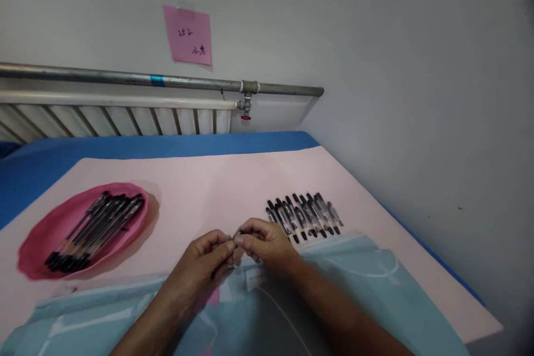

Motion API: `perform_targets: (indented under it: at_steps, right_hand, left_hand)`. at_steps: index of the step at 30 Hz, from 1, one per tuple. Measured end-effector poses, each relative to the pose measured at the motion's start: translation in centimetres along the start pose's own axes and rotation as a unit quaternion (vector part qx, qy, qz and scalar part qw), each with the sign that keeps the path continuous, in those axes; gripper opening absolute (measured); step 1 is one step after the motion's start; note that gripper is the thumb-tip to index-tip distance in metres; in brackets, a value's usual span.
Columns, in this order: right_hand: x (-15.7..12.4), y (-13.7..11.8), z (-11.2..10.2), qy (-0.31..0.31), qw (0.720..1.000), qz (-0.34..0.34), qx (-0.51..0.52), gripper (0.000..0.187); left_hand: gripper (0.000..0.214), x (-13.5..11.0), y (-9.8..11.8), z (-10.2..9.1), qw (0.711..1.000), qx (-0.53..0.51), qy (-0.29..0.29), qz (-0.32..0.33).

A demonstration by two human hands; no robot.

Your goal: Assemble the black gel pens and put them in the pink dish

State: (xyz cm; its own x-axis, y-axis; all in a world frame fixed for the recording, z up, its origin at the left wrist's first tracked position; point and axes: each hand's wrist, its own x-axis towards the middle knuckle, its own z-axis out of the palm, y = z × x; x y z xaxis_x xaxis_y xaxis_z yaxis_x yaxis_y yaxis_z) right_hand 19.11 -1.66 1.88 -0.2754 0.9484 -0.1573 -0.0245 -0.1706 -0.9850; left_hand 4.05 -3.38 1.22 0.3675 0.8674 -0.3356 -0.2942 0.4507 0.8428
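Observation:
Near the table's front edge, my left hand [211,253] and my right hand [263,242] meet fingertip to fingertip. Both are closed in a pinch. A small dark thing [242,232] shows slightly at the right fingers, but the fingers hide most of it and I cannot make out its kind. Just beyond my right hand lie several black-capped pens [306,217] in a slanting row. To the left, a pink oval dish [35,242] holds a bundle of several black pens [94,231].
A light pink sheet [208,178] covers the table over a blue cloth [167,146]. Light blue patterned fabric [367,258] lies over the front edge beneath my forearms. A radiator [117,119] and a metal pipe [104,76] run along the back; a wall [438,122] borders the right.

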Motion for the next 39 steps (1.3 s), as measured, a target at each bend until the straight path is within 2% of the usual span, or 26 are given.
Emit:
perform_targets:
  at_steps: [6, 11, 16, 20, 25, 30, 34, 39]
  right_hand:
    - [0.0, 0.2, -0.1, 0.003, 1.000, 0.013, 0.002, 0.014]
    - [0.0, 0.6, -0.1, -0.022, 0.999, 0.024, 0.009, 0.012]
    - [-0.1, 0.5, 0.3, 0.017, 1.000, -0.019, -0.002, 0.012]
    - [-0.1, 0.3, 0.1, 0.036, 0.998, -0.047, -0.007, 0.008]
    - [0.2, 0.2, -0.7, 0.073, 0.996, -0.054, 0.021, 0.014]
    - [0.1, 0.1, -0.8, 0.067, 0.995, -0.055, 0.044, 0.015]
    - [0.0, 0.1, -0.6, 0.045, 0.996, -0.047, 0.054, 0.014]
    - [0.1, 0.1, -0.7, 0.035, 0.997, -0.032, 0.059, 0.014]
  left_hand:
    - [0.021, 0.3, -0.6, -0.4, 0.997, 0.046, 0.031, 0.046]
    - [0.023, 0.3, -0.2, -0.5, 0.993, 0.102, 0.041, 0.040]
    - [0.018, 0.0, 0.4, 0.0, 0.994, 0.096, 0.039, 0.043]
    - [0.012, -0.4, 0.5, -0.1, 0.996, 0.075, -0.004, 0.041]
    - [0.041, -0.7, 0.5, -0.5, 0.995, 0.077, -0.062, -0.029]
    - [0.025, -0.6, 0.5, -0.2, 0.998, 0.030, -0.045, -0.037]
    - [0.022, -0.4, 0.0, -0.2, 0.999, 0.000, -0.037, -0.038]
    - [0.014, 0.0, -0.5, -0.5, 1.000, -0.015, -0.021, -0.002]
